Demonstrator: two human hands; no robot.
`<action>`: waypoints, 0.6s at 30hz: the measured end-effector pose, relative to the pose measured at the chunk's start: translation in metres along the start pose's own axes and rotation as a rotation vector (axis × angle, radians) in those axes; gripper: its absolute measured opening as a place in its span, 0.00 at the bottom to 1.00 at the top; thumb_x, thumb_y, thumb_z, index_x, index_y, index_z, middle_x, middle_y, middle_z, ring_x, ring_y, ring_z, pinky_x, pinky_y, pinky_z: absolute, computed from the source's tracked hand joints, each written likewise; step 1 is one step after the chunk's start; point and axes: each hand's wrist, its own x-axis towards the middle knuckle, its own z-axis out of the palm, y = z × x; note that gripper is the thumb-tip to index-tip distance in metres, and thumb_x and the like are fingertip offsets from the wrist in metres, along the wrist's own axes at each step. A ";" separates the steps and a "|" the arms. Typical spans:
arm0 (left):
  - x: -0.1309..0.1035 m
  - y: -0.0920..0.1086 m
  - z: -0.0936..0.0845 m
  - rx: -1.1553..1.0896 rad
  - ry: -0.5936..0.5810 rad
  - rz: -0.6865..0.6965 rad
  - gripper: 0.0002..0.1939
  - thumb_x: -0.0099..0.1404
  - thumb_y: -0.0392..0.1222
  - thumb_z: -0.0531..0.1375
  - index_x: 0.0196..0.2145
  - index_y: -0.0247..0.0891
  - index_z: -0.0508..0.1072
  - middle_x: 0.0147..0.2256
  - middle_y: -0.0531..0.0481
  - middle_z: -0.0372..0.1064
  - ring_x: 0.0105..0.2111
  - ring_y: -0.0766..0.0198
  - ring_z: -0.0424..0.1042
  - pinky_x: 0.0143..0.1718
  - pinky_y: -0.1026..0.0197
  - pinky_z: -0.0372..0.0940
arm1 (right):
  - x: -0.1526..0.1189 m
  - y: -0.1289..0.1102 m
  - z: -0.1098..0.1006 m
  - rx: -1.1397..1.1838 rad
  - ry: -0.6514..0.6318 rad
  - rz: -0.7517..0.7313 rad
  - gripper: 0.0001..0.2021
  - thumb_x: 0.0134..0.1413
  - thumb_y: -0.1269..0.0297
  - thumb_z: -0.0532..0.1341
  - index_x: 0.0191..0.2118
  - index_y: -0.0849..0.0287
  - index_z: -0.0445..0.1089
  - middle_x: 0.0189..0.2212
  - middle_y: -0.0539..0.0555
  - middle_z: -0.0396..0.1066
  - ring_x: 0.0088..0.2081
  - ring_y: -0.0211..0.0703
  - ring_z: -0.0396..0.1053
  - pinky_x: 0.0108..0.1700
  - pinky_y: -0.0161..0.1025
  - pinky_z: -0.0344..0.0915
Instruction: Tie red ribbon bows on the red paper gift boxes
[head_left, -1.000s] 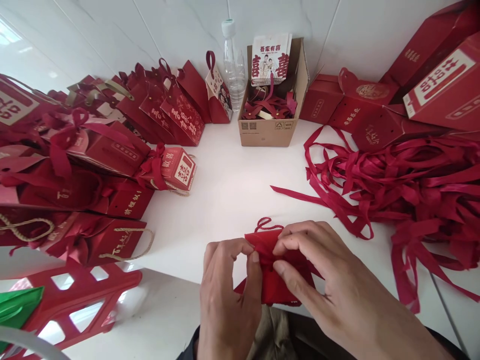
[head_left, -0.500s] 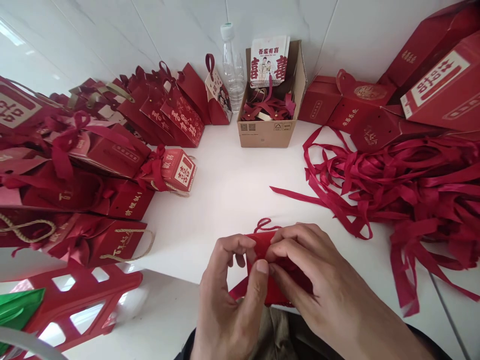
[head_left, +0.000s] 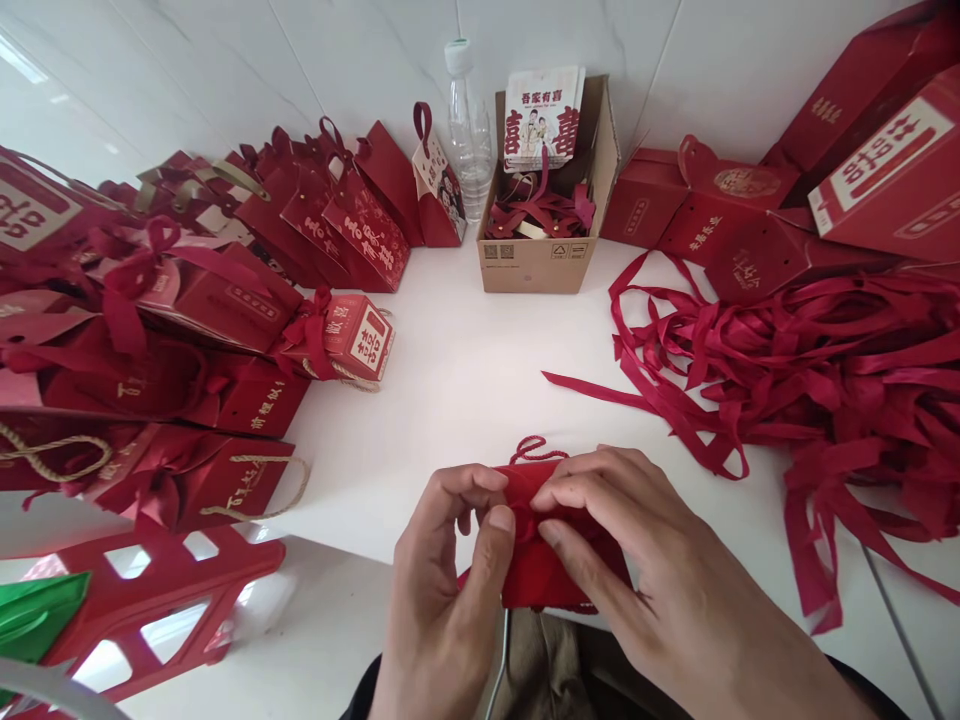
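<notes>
A small red gift box (head_left: 536, 580) stands at the table's front edge, right before my body, with a twisted red cord loop (head_left: 531, 448) sticking out behind it. On its top lies a red ribbon (head_left: 523, 520), bunched into a knot or loop. My left hand (head_left: 457, 570) is curled at the left side of the box, its thumb and fingers closed on the ribbon. From the right, my right hand (head_left: 622, 550) pinches the ribbon's other side between thumb and index finger. The fingers cover much of the ribbon and the box.
Finished-looking red boxes with bows (head_left: 210, 290) crowd the left. A cardboard box (head_left: 534, 265) and a clear plastic bottle (head_left: 471, 130) stand by the wall. Loose red ribbons (head_left: 817, 380) pile up on the right, below more red boxes (head_left: 735, 215). A red plastic stool (head_left: 187, 600) is at lower left.
My thumbs have drawn slightly apart, and more of the ribbon knot and the box front shows between my hands. A thin grey cable now shows below the box.
</notes>
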 end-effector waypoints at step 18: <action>0.009 0.003 0.011 0.389 0.272 0.315 0.11 0.67 0.30 0.57 0.41 0.44 0.75 0.27 0.58 0.68 0.26 0.68 0.68 0.27 0.69 0.68 | -0.005 0.007 -0.006 -0.068 0.046 0.045 0.04 0.74 0.65 0.55 0.49 0.48 0.65 0.46 0.53 0.72 0.49 0.49 0.71 0.47 0.47 0.73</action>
